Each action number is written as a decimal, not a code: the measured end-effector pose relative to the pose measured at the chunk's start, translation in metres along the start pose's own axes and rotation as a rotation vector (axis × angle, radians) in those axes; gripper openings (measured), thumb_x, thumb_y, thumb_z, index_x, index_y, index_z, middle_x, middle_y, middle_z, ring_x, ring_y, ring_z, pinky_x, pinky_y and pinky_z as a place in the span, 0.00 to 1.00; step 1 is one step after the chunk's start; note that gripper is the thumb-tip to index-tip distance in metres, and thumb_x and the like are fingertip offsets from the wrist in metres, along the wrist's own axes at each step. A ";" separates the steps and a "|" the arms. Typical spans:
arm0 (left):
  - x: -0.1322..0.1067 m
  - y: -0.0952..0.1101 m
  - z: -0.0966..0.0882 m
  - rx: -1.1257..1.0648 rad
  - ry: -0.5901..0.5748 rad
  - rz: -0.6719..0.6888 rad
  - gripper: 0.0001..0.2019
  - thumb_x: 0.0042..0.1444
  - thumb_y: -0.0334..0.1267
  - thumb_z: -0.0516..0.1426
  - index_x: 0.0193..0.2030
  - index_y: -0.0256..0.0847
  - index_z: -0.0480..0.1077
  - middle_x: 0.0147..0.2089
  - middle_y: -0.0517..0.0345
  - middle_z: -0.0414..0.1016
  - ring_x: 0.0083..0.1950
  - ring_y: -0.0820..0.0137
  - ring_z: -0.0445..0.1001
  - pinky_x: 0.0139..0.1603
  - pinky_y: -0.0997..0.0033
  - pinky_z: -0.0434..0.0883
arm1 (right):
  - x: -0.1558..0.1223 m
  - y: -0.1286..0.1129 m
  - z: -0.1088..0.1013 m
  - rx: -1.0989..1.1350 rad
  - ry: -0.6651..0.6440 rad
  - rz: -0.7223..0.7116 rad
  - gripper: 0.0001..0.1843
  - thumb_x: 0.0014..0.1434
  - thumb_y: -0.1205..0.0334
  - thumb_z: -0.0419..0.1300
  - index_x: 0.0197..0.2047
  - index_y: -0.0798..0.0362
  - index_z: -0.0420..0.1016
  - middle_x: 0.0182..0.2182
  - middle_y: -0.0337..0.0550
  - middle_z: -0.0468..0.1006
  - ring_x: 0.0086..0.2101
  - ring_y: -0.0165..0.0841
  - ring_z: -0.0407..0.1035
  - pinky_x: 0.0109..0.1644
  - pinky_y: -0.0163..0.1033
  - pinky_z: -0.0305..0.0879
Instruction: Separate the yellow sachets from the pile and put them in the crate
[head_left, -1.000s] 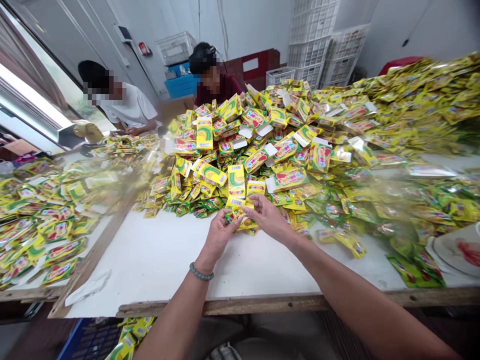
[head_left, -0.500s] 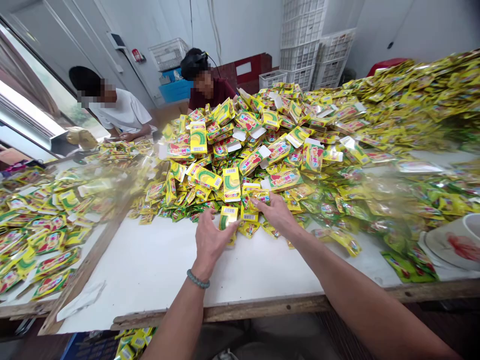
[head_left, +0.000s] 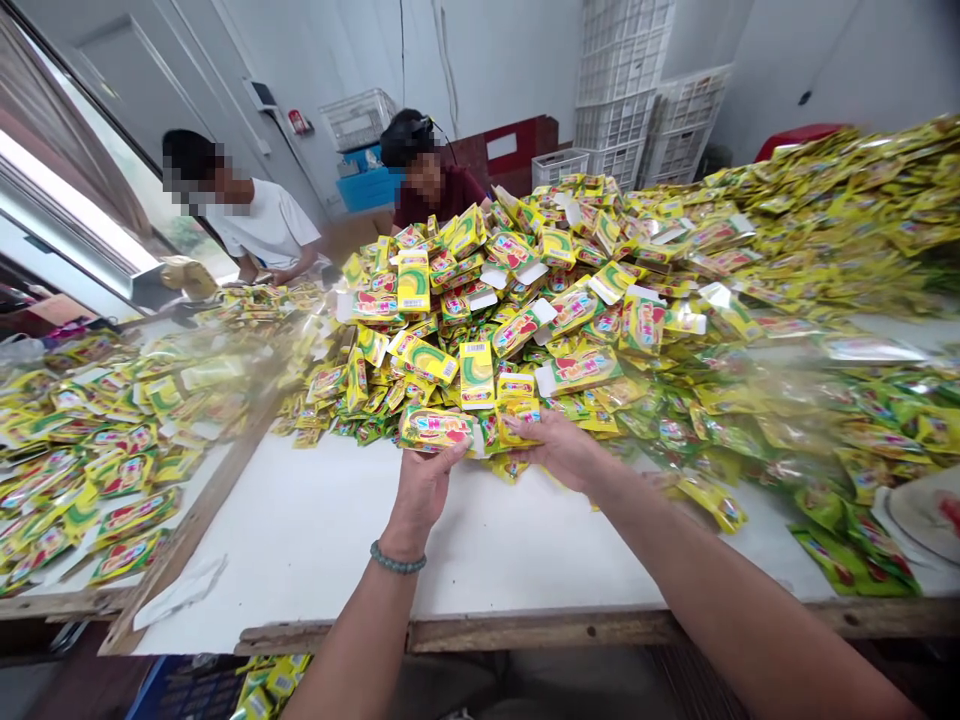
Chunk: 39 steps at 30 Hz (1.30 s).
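My left hand (head_left: 421,490) pinches a yellow snack packet (head_left: 436,427) with a red logo, lifted just above the white tabletop (head_left: 322,540). My right hand (head_left: 561,450) is closed on several small yellow packets (head_left: 519,418) at the near foot of the big heap of yellow boxes and packets (head_left: 540,290). Both hands are side by side at the heap's front edge. A green bead bracelet (head_left: 397,562) circles my left wrist.
Two people sit at the far left behind the heap, one in a white shirt (head_left: 262,225), one in dark red (head_left: 450,190). More packets cover the left table (head_left: 90,440) and the right side (head_left: 825,260). White crates (head_left: 622,80) are stacked by the wall. A wooden edge (head_left: 525,630) fronts the table.
My left hand has picked up a yellow packet and turned it logo side up. My right hand drew back from the heap with several packets in its grip.
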<state>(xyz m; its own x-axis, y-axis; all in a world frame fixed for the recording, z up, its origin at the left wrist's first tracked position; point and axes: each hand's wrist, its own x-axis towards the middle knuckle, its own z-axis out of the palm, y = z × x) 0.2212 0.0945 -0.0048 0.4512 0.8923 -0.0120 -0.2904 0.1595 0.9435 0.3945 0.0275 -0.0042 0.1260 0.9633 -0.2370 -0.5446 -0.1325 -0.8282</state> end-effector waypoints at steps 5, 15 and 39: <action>-0.003 0.002 0.001 -0.090 0.002 -0.013 0.33 0.36 0.31 0.71 0.52 0.46 0.68 0.46 0.58 0.77 0.49 0.67 0.75 0.53 0.67 0.70 | 0.002 0.005 0.003 -0.045 0.004 -0.042 0.19 0.46 0.56 0.70 0.41 0.53 0.75 0.37 0.46 0.82 0.38 0.39 0.77 0.40 0.43 0.75; 0.003 0.004 -0.020 0.276 -0.087 -0.207 0.19 0.41 0.44 0.70 0.38 0.36 0.76 0.33 0.55 0.79 0.31 0.69 0.74 0.33 0.73 0.69 | 0.005 -0.001 -0.009 -0.640 0.170 -0.339 0.14 0.54 0.57 0.63 0.43 0.52 0.77 0.40 0.44 0.82 0.40 0.40 0.76 0.46 0.45 0.73; -0.003 -0.013 -0.008 0.286 -0.123 -0.176 0.18 0.42 0.44 0.69 0.38 0.37 0.77 0.34 0.57 0.79 0.30 0.73 0.73 0.32 0.75 0.68 | 0.000 0.000 0.000 -1.063 0.149 -0.535 0.10 0.58 0.61 0.59 0.26 0.52 0.67 0.24 0.34 0.68 0.27 0.30 0.60 0.31 0.34 0.53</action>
<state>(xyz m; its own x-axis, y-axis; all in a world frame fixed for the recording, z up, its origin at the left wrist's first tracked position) 0.2166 0.0933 -0.0194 0.5768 0.8013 -0.1590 0.0406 0.1663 0.9852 0.3946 0.0276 -0.0041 0.2604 0.9279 0.2668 0.5542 0.0827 -0.8283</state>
